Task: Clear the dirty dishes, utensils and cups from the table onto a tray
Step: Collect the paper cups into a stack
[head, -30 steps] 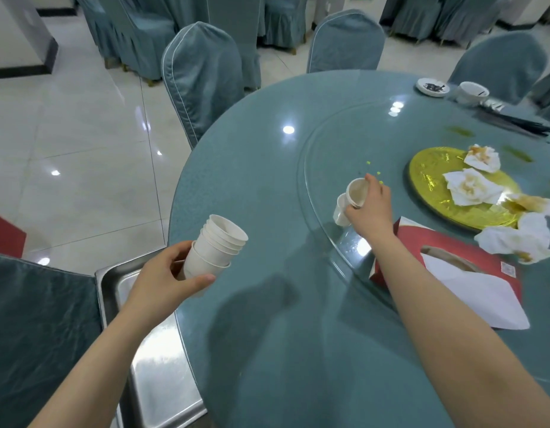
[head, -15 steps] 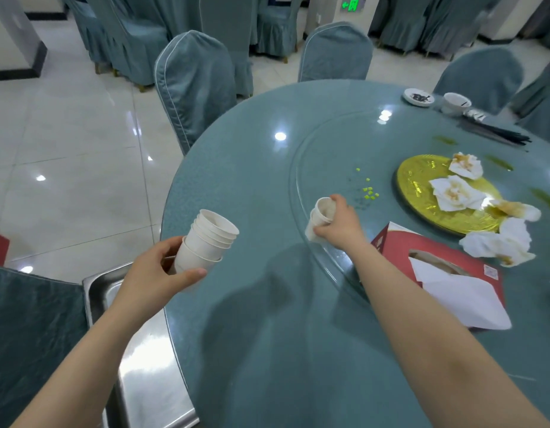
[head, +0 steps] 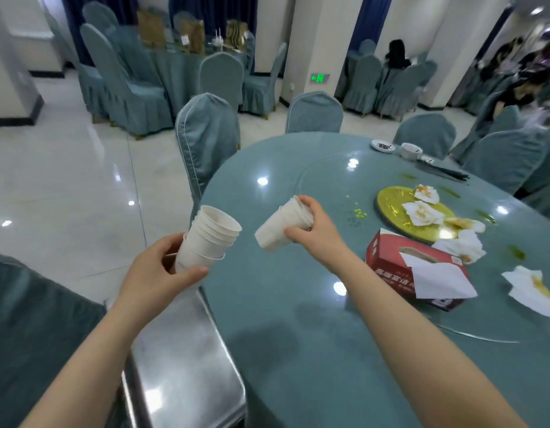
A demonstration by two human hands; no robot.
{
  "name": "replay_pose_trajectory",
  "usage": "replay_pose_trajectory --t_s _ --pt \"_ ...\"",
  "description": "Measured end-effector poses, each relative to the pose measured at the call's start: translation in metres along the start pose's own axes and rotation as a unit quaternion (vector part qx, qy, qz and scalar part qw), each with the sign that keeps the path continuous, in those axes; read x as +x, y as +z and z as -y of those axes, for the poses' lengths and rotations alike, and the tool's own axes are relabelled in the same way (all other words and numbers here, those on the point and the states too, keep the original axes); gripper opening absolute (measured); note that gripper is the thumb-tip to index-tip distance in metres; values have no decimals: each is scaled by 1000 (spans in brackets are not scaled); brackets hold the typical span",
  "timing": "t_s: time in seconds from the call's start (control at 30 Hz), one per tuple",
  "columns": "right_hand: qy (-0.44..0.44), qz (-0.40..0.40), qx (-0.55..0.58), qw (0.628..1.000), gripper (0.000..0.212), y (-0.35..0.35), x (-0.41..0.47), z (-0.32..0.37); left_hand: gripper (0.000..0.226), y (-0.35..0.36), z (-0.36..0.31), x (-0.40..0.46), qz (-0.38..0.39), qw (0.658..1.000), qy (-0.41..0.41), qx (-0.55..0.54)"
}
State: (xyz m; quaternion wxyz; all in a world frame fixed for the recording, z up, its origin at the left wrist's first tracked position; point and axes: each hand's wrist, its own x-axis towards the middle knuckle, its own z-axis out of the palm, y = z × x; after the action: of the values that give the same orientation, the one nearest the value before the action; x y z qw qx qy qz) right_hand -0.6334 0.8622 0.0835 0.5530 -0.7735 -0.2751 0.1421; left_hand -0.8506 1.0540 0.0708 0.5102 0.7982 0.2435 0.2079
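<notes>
Our right hand [head: 313,234] grasps tilted white paper cups [head: 283,225], base pointing toward the left hand's [head: 156,273] upright white cup stack [head: 210,233].

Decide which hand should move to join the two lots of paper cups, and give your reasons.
The right hand: its few cups hang tilted, base towards the left hand's taller, upright stack, whose mouth is open.

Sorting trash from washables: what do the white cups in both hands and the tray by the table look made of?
Stacked cups in the left hand and cups in the right hand: probably disposable paper, matte white, thin-walled, tightly nested. Tray: likely stainless steel, with a brushed grey surface mirroring the ceiling lights.
</notes>
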Motion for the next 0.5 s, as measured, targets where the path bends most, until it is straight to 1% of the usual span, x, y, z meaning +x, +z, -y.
replay_pose_trajectory --t_s 0.13,0.27,0.4,0.5 --pt "-34 13 42 998 62 75 -49 59 57 -86 13 -54 -13 1000 17 3" --pt "-60 29 82 994 69 160 -93 109 60 -176 36 -104 -59 998 10 25" --pt "-87 58 135 985 65 237 -125 142 56 -250 53 -136 -114 989 5 90" --pt "-92 82 134 983 75 282 -136 166 59 -289 65 -148 -125 980 6 152"
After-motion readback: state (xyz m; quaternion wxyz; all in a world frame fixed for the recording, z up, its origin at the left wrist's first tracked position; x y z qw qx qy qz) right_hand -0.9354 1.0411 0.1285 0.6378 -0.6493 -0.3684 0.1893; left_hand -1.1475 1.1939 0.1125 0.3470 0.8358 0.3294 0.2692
